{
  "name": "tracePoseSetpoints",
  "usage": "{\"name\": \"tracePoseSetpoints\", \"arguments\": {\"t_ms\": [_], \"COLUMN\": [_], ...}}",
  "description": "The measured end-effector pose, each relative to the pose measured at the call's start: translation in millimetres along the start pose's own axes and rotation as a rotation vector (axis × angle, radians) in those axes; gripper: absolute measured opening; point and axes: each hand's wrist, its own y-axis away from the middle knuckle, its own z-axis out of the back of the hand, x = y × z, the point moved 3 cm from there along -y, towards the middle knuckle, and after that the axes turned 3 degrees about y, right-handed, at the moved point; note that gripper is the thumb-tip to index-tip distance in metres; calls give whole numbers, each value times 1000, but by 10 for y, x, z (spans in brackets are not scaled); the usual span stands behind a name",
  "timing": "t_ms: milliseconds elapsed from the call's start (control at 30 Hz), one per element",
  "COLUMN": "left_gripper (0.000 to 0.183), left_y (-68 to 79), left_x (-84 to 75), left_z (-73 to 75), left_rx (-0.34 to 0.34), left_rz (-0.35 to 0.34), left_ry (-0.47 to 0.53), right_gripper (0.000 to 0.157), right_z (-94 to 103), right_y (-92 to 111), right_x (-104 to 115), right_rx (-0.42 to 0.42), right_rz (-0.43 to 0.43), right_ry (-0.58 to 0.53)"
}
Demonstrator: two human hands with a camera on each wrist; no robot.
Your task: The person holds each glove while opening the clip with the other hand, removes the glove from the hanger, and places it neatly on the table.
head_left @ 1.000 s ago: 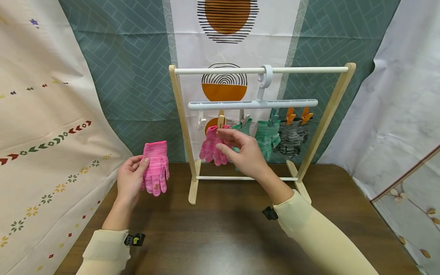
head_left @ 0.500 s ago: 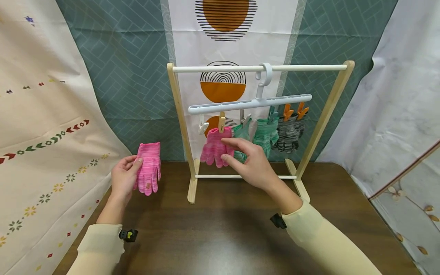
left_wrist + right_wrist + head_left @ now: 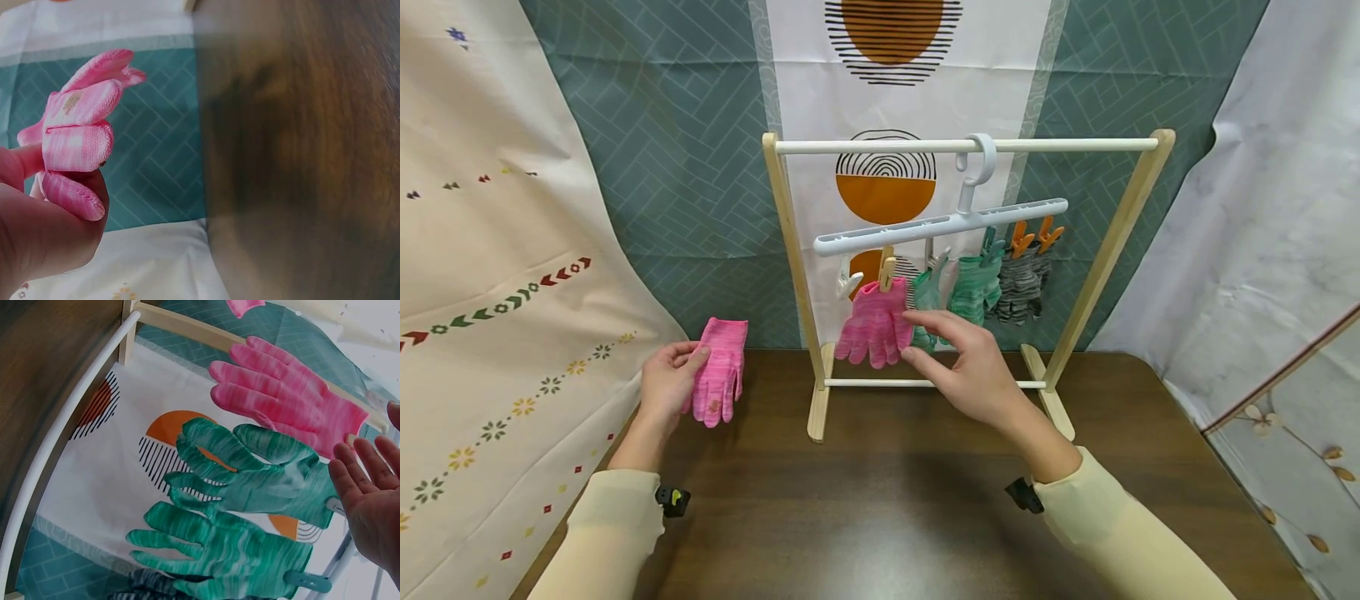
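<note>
My left hand pinches a pink knit glove between thumb and fingers, its cuff up and fingers hanging down. A matching pink glove hangs by its cuff from a wooden clothespin on the white hanger. Beside that glove's right edge is my right hand, thumb and fingers apart and holding nothing; in the right wrist view its fingers extend near the cuff. Green gloves and grey-black gloves hang from further clothespins to the right.
The hanger hooks over the top rail of a wooden rack on the brown table. A white clothespin at the hanger's left end holds nothing. Patterned cloths surround the table on the back and sides.
The hanger has swung, its right end rising and shifting left, its left end dropping. My right hand has moved down and right from the wooden clothespin. My left hand has drifted slightly left with its glove.
</note>
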Motion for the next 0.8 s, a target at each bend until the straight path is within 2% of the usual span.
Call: {"name": "tracePoseSetpoints", "arguments": {"t_ms": [267, 500, 800], "left_gripper": [49, 51, 48], "left_y": [-131, -203, -276], "left_x": [209, 427, 623], "left_z": [30, 73, 119], "left_rx": [32, 79, 76], "left_rz": [12, 68, 109], "left_ry": [-90, -158, -210], "right_gripper": [46, 46, 49], "right_z": [39, 83, 157], "right_y": [95, 195, 286], "right_x": [-41, -91, -135], "right_rx": [-13, -30, -57], "right_rz": [-1, -11, -22], "right_ry": [8, 27, 37]}}
